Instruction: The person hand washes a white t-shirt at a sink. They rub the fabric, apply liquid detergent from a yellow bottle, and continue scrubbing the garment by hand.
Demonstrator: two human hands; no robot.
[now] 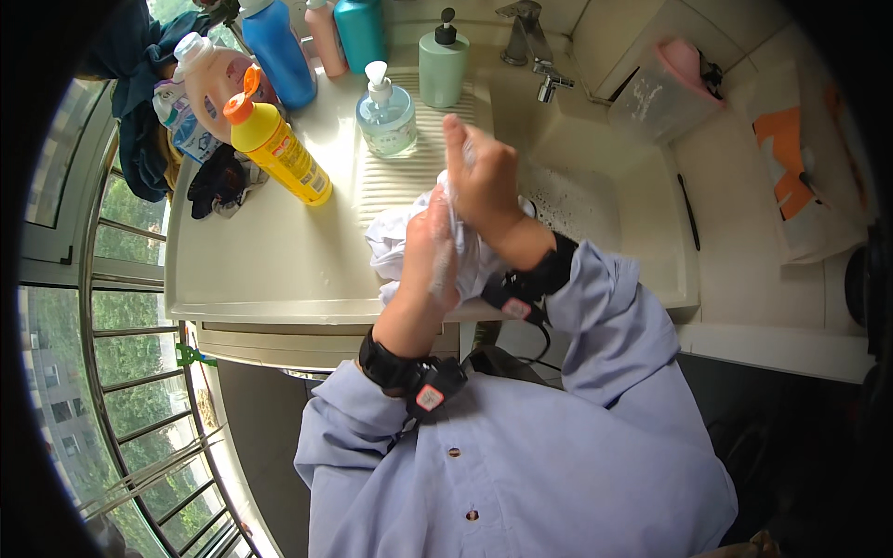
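A bunched white cloth (388, 238) lies over the lower end of the ribbed washboard surface (384, 180), beside the sink basin (593, 199). My left hand (427, 254) grips it from the left, with suds along the thumb side. My right hand (487, 174), slightly farther from me, is curled around the upper part of the fabric, its thumb pointing up. White foam shows on this hand too. Both hands are close together, and they hide part of the cloth.
Beyond my hands stand a clear blue pump bottle (386, 120) and a green pump bottle (444, 70). A yellow squeeze bottle (282, 153) with its orange cap flipped up is at left, near dark cloth (222, 183). The faucet (527, 35) overhangs the basin; a plastic container (659, 94) stands right.
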